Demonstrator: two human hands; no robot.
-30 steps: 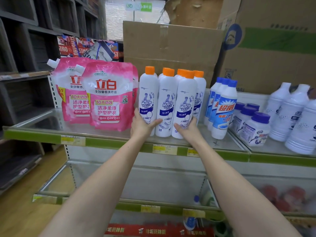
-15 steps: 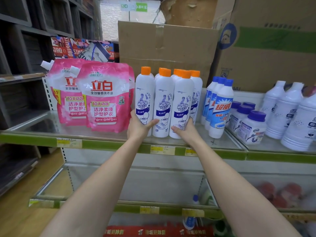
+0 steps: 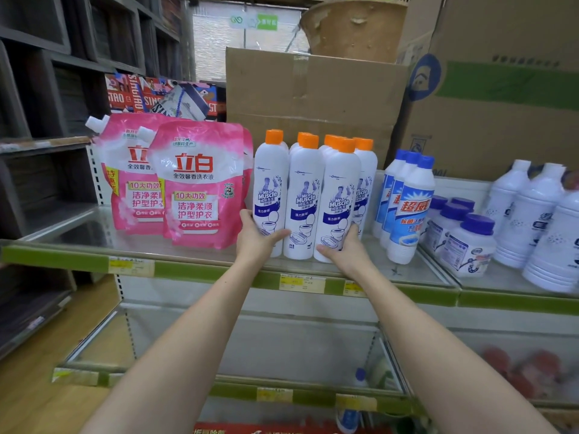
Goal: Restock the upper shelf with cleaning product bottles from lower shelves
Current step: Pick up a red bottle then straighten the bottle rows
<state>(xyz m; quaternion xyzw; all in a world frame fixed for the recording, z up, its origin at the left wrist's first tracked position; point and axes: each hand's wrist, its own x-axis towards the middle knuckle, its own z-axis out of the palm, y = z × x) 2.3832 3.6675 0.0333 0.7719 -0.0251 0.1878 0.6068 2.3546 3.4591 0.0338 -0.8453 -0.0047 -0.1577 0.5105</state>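
Pink pouches: two laundry detergent refill pouches (image 3: 194,186) with white spouts stand upright at the left of the upper shelf (image 3: 78,261), a glass shelf with a green front edge.
Left hand: the left hand (image 3: 255,241) grips the base of the leftmost Mr Muscle bottle (image 3: 270,189), thumb across its front, fingers behind it.
Bottle group: white Mr Muscle toilet cleaner bottles with orange caps stand upright and packed together mid-shelf, just right of the pouches.
Right hand: the right hand (image 3: 346,249) holds the base of the front right Mr Muscle bottle (image 3: 340,198), fingers curled round its right side.
Blue-capped bottles: three bleach bottles (image 3: 410,208) stand in a row just beside the group.
Far right: squat purple-lidded jars (image 3: 470,242), then plain white bottles (image 3: 539,214).
Behind: cardboard boxes (image 3: 313,89).
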